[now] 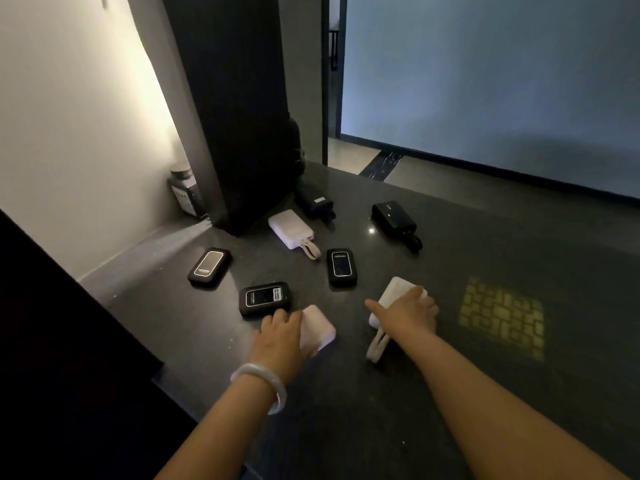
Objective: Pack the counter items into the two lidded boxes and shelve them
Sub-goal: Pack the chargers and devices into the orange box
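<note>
Dark counter — hands (both) on power banks

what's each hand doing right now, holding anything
Left hand: fingers curled round the pink power bank on the counter.
Right hand: grips the white power bank, thumb stretched out.

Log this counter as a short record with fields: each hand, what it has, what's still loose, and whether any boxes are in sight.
left hand: grips a pale pink rectangular power bank on the dark stone counter
right hand: grips a white rectangular power bank with a looped strap
loose flat black devices with screens: three
loose at back: pink-white strapped power bank, two black chargers
lidded boxes: none in view
</note>
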A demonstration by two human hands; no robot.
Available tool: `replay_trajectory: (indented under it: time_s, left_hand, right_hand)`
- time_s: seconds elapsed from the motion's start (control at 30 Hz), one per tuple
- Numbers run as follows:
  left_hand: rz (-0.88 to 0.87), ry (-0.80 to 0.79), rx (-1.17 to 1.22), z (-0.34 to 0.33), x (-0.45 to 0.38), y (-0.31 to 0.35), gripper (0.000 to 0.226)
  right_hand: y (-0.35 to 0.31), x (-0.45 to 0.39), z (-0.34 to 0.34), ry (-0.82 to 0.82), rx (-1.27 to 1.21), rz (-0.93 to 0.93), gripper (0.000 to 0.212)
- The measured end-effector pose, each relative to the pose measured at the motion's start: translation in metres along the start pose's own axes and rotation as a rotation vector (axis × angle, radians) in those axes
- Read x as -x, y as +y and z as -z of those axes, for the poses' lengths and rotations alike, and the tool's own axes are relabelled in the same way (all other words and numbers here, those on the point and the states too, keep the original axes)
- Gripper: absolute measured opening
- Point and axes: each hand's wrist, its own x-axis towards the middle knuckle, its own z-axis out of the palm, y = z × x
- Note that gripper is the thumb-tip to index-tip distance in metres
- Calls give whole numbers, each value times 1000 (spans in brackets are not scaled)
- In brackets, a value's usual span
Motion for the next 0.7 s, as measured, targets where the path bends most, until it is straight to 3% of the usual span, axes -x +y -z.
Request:
replay_trajectory:
  time_s: [0.17,0.47,0.57,0.7]
  left_hand:
    - [-14,28,-18,0,-8,10,70]
    - [-71,-46,31,-8,-25,43,87]
    - [-71,-60,4,-19,-26,56,102]
    - [-29,-6,-25,-26,-29,66,99]
  right_hand:
    - [-1,-9,-10,117,29,-3,117]
    - [36,4,-8,31,63,88,111]
    - [61,15,-4,41,62,6,114]
    - [81,29,4,71,58,-118,116]
